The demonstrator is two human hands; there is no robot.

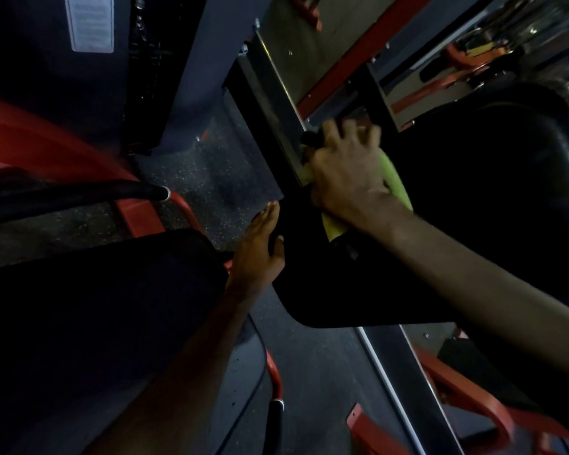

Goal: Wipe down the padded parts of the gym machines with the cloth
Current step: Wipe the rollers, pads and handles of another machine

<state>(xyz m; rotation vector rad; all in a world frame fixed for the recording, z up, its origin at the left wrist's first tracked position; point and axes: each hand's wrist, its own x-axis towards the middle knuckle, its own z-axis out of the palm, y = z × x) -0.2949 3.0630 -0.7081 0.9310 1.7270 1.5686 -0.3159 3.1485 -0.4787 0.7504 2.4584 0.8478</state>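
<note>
— Dim gym, speckled floor (211, 165), red frames around. How far along?
— Mid-wipe, I'd judge. The right hand (345, 172), fingers spread, presses the green cloth (396, 178) onto the black pad (473, 224) at its far end.
— And the left hand (260, 247)?
— Fingers straight and together, resting on the pad's edge. The second pad (96, 307) (lower left) may be next; wiped or not, I cannot tell.

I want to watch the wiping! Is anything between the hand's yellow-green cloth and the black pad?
No, nothing visible is in the way. The right hand presses the yellow-green cloth straight onto the black pad. The left hand rests on the pad's left edge, off to the side of the cloth.
</note>
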